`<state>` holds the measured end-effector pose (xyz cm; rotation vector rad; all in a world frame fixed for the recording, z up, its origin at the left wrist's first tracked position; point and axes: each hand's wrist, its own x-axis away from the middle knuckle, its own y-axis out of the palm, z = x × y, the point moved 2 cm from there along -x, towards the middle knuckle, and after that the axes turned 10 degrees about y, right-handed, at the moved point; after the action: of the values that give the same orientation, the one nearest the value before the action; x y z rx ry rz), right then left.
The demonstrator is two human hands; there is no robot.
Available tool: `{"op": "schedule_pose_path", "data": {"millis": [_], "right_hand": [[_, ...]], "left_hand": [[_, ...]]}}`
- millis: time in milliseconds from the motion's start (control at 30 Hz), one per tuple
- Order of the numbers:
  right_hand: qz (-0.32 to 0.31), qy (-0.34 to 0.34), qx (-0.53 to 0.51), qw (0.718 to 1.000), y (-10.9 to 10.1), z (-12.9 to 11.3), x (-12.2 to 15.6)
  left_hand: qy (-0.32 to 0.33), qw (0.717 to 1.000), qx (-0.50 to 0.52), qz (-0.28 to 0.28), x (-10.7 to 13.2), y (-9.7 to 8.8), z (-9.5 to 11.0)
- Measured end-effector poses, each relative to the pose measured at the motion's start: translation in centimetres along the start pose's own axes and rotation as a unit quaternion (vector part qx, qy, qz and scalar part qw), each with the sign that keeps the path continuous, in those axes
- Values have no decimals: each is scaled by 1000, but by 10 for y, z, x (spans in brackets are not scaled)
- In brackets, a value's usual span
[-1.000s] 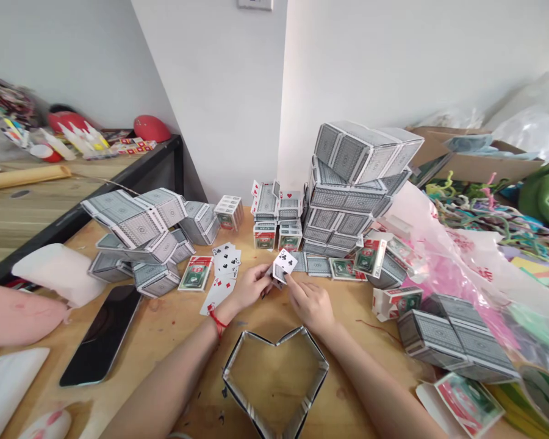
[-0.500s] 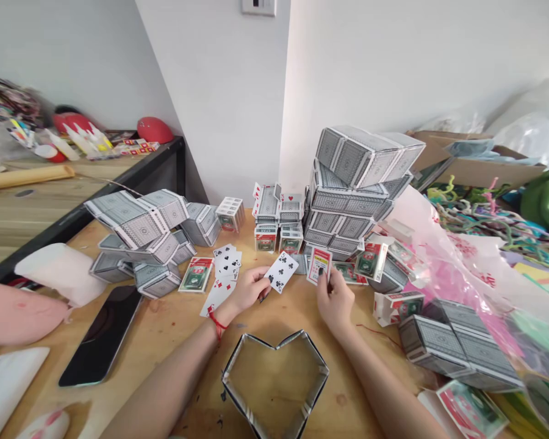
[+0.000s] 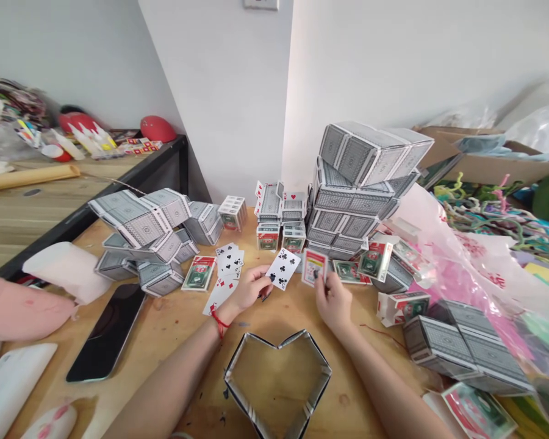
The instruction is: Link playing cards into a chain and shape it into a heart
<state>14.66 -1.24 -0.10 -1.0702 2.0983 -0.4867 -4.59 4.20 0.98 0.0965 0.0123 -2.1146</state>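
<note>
The left hand [image 3: 249, 289] is pinched on the five of clubs [image 3: 282, 269]: thumb and forefinger press together on its lower left corner and the card tilts face up, just above the table [image 3: 174, 329]. The right hand [image 3: 333, 299] is closed in the same way on a red-faced card [image 3: 314, 266], gripped at its lower edge and held nearly upright, face toward the camera. The two cards are near each other but apart, both in front of the small card boxes by the wall.

Directly below the wrists sits a heart-shaped frame [image 3: 319, 350] made of folded cards, open in the middle so the wood shows through. Left of the left hand lie loose cards [image 3: 226, 265] fanned face up, with a green-and-red card box [image 3: 199, 273] beside them and a dark phone [image 3: 107, 332] further left. Grey blocks of folded cards are piled at the left [image 3: 137, 225] and stacked high at the back right [image 3: 361, 183]. A pink sleeve [image 3: 18, 311] of another person enters at the left edge.

A single playing card looks very light, thin and slick – it likely bends at the least squeeze and slides off its neighbours. By my judgement a pinch at a corner or short edge holds it best, firm enough not to slip but not so hard that it creases
</note>
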Motion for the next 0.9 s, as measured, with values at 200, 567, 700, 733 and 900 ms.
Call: {"op": "schedule_pose_path", "data": {"millis": [200, 567, 700, 733, 900], "right_hand": [[-144, -67, -19, 987, 16, -11, 10], [-188, -86, -64, 976, 12, -16, 18], [-151, -25, -50, 987, 16, -13, 17], [-129, 6, -49, 990, 15, -10, 16], [-104, 177, -161, 965, 9, 1, 7]], "left_hand": [[1, 1000, 4, -7, 1, -1, -2], [14, 1000, 8, -8, 1, 2, -3], [-5, 1000, 22, -17, 1, 1, -4], [-6, 999, 28, -15, 1, 1, -4], [-8, 999, 35, -1, 0, 1, -8]]}}
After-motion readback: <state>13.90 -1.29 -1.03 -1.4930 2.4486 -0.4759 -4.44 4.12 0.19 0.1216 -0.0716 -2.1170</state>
